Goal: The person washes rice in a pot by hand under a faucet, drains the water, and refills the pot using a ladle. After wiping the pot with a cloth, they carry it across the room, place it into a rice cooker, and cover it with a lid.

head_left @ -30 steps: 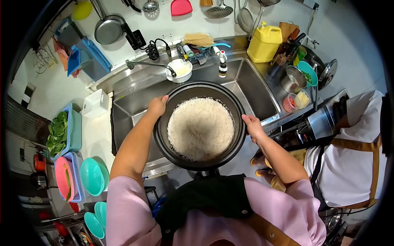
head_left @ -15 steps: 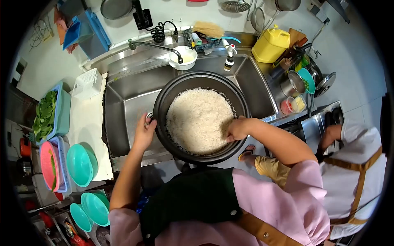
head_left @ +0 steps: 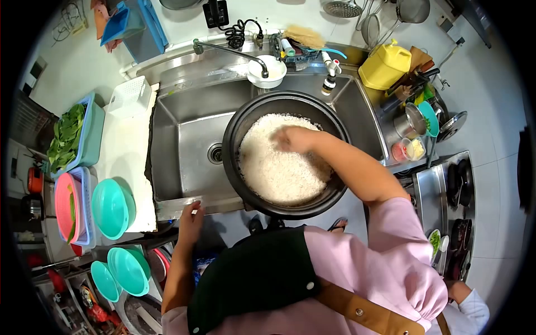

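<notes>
A big dark cooking pot (head_left: 230, 162) full of white rice (head_left: 282, 176) sits over the sink's front edge and the divider side. My right hand (head_left: 291, 138) is inside the pot at the rice's upper part, its fingers smeared by motion, so I cannot see whether they grip any grains. My left hand (head_left: 191, 222) is by the front rim of the steel sink (head_left: 173, 207), left of the pot and apart from it. Its fingers are loosely bent with thumb and fingertips apart, and nothing shows in them.
A faucet (head_left: 237, 54) reaches over a white bowl (head_left: 268, 78) behind the pot. On the left stand a basin of leafy greens (head_left: 68, 137) and teal bowls (head_left: 111, 209). A yellow jug (head_left: 385, 66) stands right of the sink. Another person's arm (head_left: 459, 291) shows lower right.
My left hand has let go of the pot's rim handle and moved down toward me. My right hand has gone from the pot's right side to the rice's upper middle. The other person has shifted lower.
</notes>
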Demonstrator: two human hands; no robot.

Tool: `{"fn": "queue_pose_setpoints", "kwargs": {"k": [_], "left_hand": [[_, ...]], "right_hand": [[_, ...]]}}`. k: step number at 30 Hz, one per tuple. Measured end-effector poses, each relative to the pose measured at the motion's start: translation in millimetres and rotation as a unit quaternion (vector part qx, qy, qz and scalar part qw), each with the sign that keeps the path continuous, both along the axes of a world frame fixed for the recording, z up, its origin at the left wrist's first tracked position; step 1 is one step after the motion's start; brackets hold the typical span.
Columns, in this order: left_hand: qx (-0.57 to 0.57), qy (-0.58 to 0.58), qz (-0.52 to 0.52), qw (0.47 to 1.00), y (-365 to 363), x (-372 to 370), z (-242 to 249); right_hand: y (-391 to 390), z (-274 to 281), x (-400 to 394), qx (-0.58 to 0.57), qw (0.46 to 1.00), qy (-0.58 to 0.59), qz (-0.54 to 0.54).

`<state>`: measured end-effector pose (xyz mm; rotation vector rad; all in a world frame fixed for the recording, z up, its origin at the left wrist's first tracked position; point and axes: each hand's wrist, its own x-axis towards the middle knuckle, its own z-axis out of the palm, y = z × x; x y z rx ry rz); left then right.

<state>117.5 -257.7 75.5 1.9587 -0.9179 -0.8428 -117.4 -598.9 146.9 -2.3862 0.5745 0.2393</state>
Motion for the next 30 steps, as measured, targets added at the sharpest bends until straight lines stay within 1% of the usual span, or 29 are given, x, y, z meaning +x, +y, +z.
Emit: {"fn": "queue_pose_setpoints", "kwargs": {"k": [1, 2, 3, 4, 5, 7, 9, 11, 12, 13, 15, 17, 18, 19, 20, 21, 22, 23, 24, 25, 26, 27, 28, 29, 30], "left_hand": [[0.002, -0.022, 0.0, 1.0, 6, 0, -1], [0.002, -0.021, 0.0, 1.0, 13, 0, -3], [0.021, -0.031, 0.001, 0.999, 20, 0, -6], [0.041, -0.041, 0.002, 0.998, 25, 0, -8], [0.041, -0.041, 0.001, 0.998, 29, -2, -9], [0.056, -0.004, -0.011, 0.998, 33, -4, -9], [0.049, -0.002, -0.021, 0.999, 31, -8, -9], [0.044, -0.003, -0.031, 0.999, 27, -10, -7], [0.038, -0.011, -0.043, 0.998, 24, -10, -5], [0.032, -0.019, -0.056, 0.998, 22, -11, -3], [0.037, -0.032, -0.065, 0.997, 19, -12, 4], [0.04, -0.043, -0.073, 0.996, 20, -12, 5], [0.049, -0.026, -0.064, 0.996, 21, -13, 4], [0.057, -0.008, -0.058, 0.997, 22, -14, 3], [0.054, -0.007, -0.062, 0.997, 23, -16, -6], [0.052, -0.005, -0.072, 0.996, 25, -18, -19], [0.051, -0.003, -0.083, 0.995, 23, -18, -26], [0.048, -0.004, -0.086, 0.995, 19, -20, -23], [0.044, 0.021, -0.088, 0.995, 15, -24, -17], [0.041, 0.047, -0.09, 0.994, 13, -25, -11], [0.04, 0.047, -0.095, 0.994, 12, -25, -5], [0.064, 0.013, -0.094, 0.993, 10, -24, 3], [0.086, -0.022, -0.095, 0.991, 6, -23, 7], [0.08, -0.024, -0.105, 0.991, 3, -20, 5], [0.064, -0.031, -0.092, 0.993, 6, -15, -1]], "right_hand": [[-3, -4, -9, 0.06, 0.984, 0.141, 0.088], [6, 4, -18, 0.101, 0.954, 0.202, 0.197], [18, 14, -32, 0.073, 0.927, 0.288, 0.229], [26, 1, -48, 0.126, 0.901, 0.337, 0.245], [33, -11, -55, 0.18, 0.881, 0.369, 0.237], [37, -25, -52, 0.203, 0.885, 0.358, 0.218], [30, -38, -24, 0.197, 0.907, 0.298, 0.223], [10, -61, 14, 0.248, 0.923, 0.258, 0.14], [3, -60, 27, 0.197, 0.966, 0.134, 0.096], [-1, -58, 36, 0.144, 0.988, 0.008, 0.049], [-4, -30, 51, 0.11, 0.984, -0.093, -0.105], [-19, -26, 53, 0.101, 0.981, -0.082, -0.145], [-23, -17, 49, 0.046, 0.987, 0.016, -0.156], [-19, -22, 49, 0.044, 0.986, 0.018, -0.159], [-13, -35, 50, -0.049, 0.985, 0.034, -0.161], [-6, -48, 54, -0.144, 0.975, 0.049, -0.162], [10, -60, 59, -0.134, 0.979, 0.049, -0.146], [30, -55, 63, -0.147, 0.981, 0.072, -0.101], [52, -50, 66, -0.166, 0.982, 0.081, -0.044], [60, -48, 68, -0.12, 0.979, 0.12, 0.112], [75, -62, 57, -0.046, 0.989, 0.037, 0.135], [92, -74, 37, -0.135, 0.974, -0.103, 0.151], [97, -53, 27, -0.05, 0.974, -0.01, 0.223], [96, -36, 13, 0.037, 0.966, -0.059, 0.25], [94, -18, 7, 0.007, 0.978, -0.037, 0.204]]}}
